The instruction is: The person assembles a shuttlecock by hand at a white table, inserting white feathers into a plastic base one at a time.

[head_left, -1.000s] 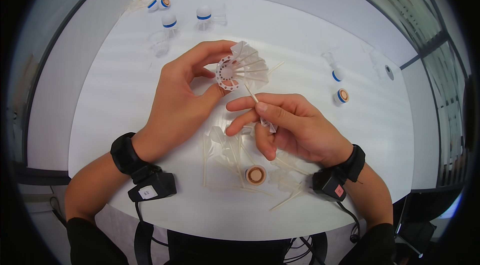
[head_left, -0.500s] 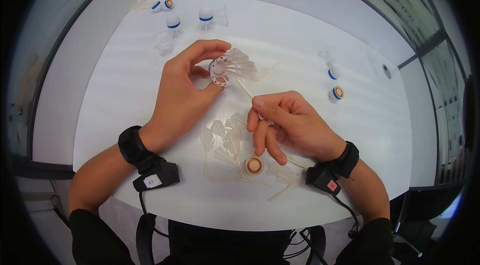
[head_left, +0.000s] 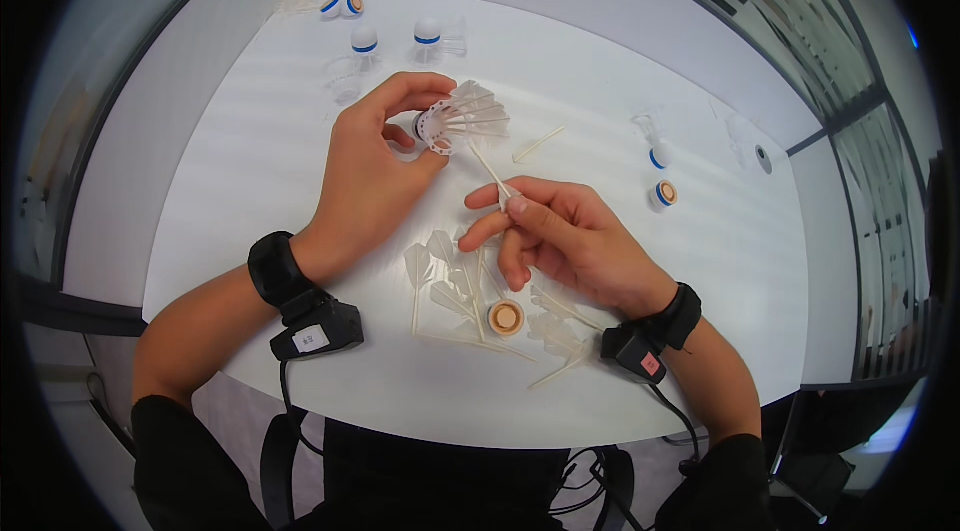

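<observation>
My left hand [head_left: 375, 156] is closed round the base of a partly feathered shuttlecock [head_left: 465, 118]. Its open skirt faces right, with a ring of small holes and white feathers along the upper side. My right hand [head_left: 575, 236] pinches one loose feather [head_left: 489, 166] between thumb and finger, the stem pointing up and left to just beneath the ring. I cannot make out whether the stem touches it. On the table under my hands lie several loose feathers [head_left: 455, 281] and a round cap [head_left: 506, 317] with a tan ring.
Shuttlecock heads with blue bands [head_left: 427, 34] and clear skirts stand at the far left. Two more caps [head_left: 342, 6] lie behind them. Right of my hands are another cap [head_left: 664, 194] and a white head [head_left: 659, 157]. A single feather [head_left: 540, 144] lies beyond my right hand.
My right hand has shifted its hold on the feather, and its fingers have spread to the left. The shuttlecock in my left hand has turned slightly, its skirt opening more to the right.
</observation>
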